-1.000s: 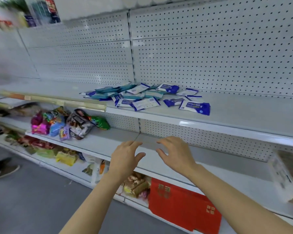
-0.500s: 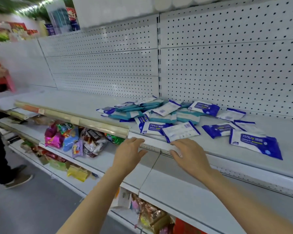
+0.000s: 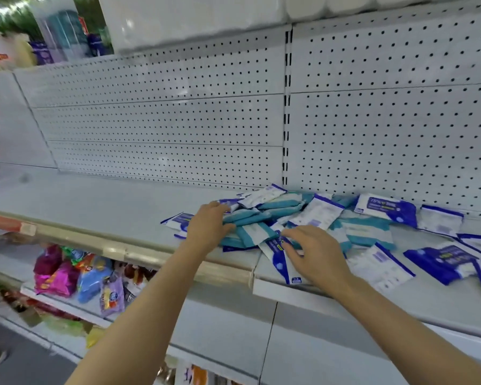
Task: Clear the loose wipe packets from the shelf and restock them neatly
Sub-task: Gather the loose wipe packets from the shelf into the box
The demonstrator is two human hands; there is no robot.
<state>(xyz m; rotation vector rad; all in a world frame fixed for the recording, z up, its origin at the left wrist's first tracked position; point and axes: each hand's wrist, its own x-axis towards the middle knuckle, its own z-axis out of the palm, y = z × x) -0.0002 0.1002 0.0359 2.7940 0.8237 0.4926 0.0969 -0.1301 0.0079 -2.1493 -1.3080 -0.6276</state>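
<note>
— What's different from a moment ago?

— Both hands were hovering below, in front of the shelf's front lip, touching nothing. Now they are up on the pale grey metal shelf (image 3: 100, 198) and into the heap. The left hand (image 3: 209, 226) lies on the left edge of the pile, fingers bent over the teal packets there. The right hand (image 3: 314, 254), lower centre of the frame, has its fingers spread and lightly curved, resting on a blue-and-white packet (image 3: 279, 259) near the front edge. I can't say either has truly closed round anything; they press and cup rather than pinch.

— So the clearing has begun?

— Just begun, I'd judge. Nothing is lifted yet. It looks like the first gathering sweep, drawing the packets together.

— And the packets themselves?

— A loose heap of flat, soft plastic wipe packets (image 3: 303, 215) sits at centre right of the frame, up against the white perforated back panel (image 3: 164, 120). Teal-and-white ones overlap in the middle, several crooked and lying across each other. Dark blue-and-white ones are scattered farther right, a few lying apart near the frame's right edge, such as one dark blue packet (image 3: 439, 262). Some lie pale side up.

— Anything else around?

— Colourful snack bags (image 3: 75, 276) on the shelf below, lower left.
</note>
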